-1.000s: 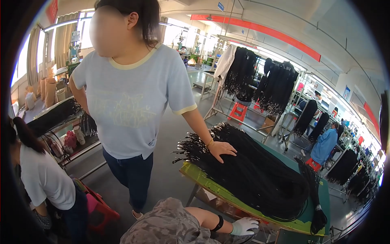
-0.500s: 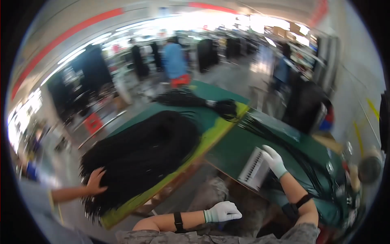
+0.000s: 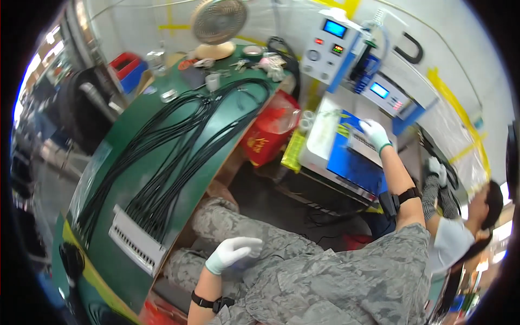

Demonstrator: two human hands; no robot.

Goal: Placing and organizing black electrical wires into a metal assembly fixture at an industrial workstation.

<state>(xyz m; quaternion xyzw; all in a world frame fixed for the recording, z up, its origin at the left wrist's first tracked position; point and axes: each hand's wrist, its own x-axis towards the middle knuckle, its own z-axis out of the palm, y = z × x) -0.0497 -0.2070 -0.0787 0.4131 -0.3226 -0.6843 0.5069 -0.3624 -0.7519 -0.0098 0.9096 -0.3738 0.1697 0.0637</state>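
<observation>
My right hand [image 3: 375, 135], in a white glove, lies across the far end of a pale slotted block [image 3: 364, 149] on a blue mat [image 3: 346, 169]. Its fingers are bent together over the block's edge, partly hidden by the glove. Over my lap, my left hand [image 3: 234, 253], gloved too, has its fingers stretched out and holds nothing visible. A white block with a row of slots [image 3: 136, 241] lies on the green table [image 3: 127, 187], at the ends of several long black cables [image 3: 187, 151] looped across the tabletop.
Behind the mat stand a control box [image 3: 330, 49] with a blue screen and a second screened unit [image 3: 382, 92]. A red plastic bag [image 3: 271, 130] hangs between table and bench. A fan [image 3: 216, 24] and a cup [image 3: 212, 82] stand at the back. A co-worker [image 3: 457, 238] sits at right.
The view has swung right, from the cable pile and a co-worker's hand to the bench. My right hand has left the white slotted block and reached the block on the mat.
</observation>
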